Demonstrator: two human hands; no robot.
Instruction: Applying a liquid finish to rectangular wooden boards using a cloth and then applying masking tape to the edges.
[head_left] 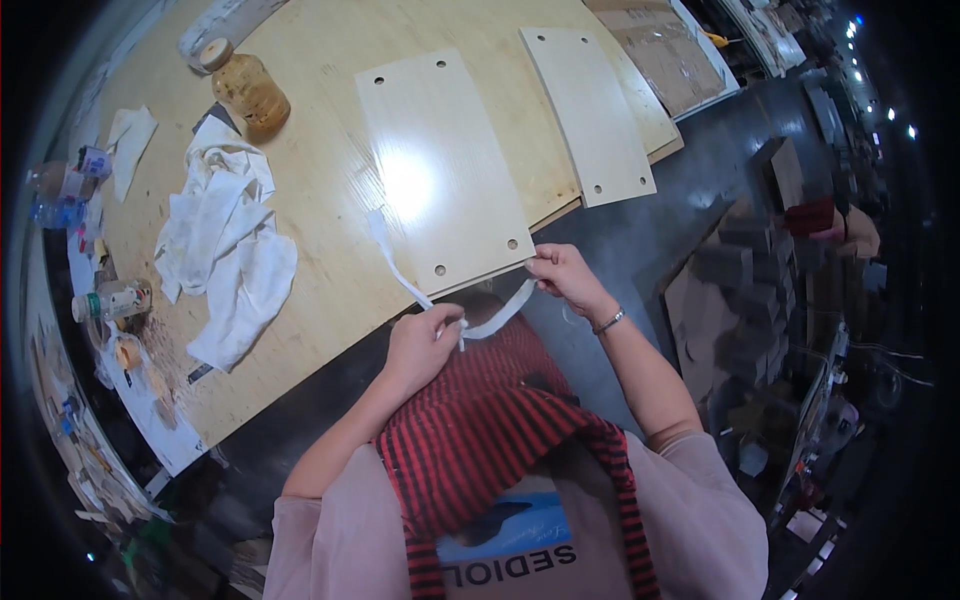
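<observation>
A narrow white strip (502, 316), perhaps cloth or edge banding, runs slackly between my two hands just off the table's near edge. My left hand (420, 348) is closed on it with thumb and fingers. Its loose end trails past that hand onto the table beside the nearer pale board (450, 165). Close to that board's front right corner, my right hand (568, 278) pinches the strip's other end. The board is a flat rectangle with round holes near its corners, and it lies at the table's edge. Fingertip contact with the board cannot be made out.
A second holed board (590, 115) lies farther right on the wooden table (325, 335). Crumpled white cloth (225, 240) and a jar of brownish stuff (250, 90) are at left, with plastic bottles (115, 300) along the left edge. Stacked panels (730, 290) stand on the right.
</observation>
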